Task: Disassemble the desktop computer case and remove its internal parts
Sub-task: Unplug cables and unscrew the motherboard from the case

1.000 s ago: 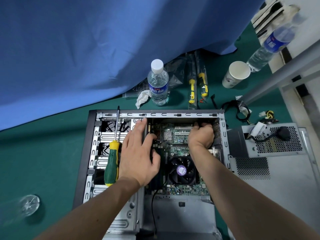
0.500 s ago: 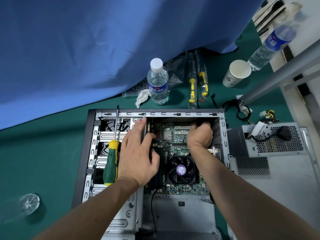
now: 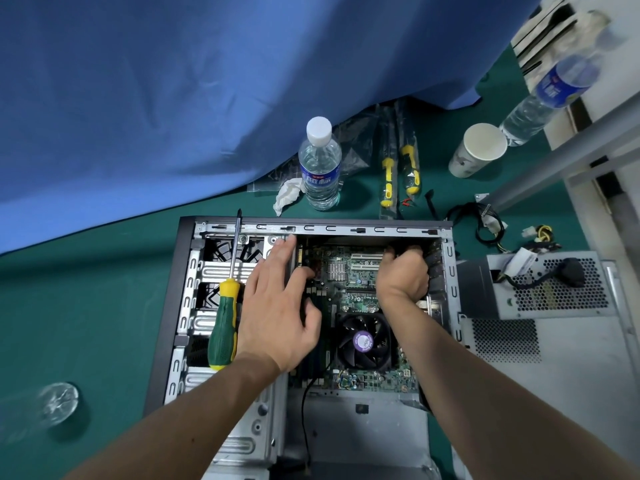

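While both hands are reaching into the open computer case (image 3: 313, 230) lying on the green worktop (image 3: 86, 306), the motherboard (image 3: 349, 282) is sitting inside it.
Left hand (image 3: 277, 306) is lying flat, fingers spread and relaxed, over the case's drive cage and the board's left edge, gripping nothing. Right hand (image 3: 403, 277) is curling tight on a dark part at the case's far right corner; which part, cannot tell. Screwdriver (image 3: 225, 306) is resting on the drive cage, just beside the left hand.
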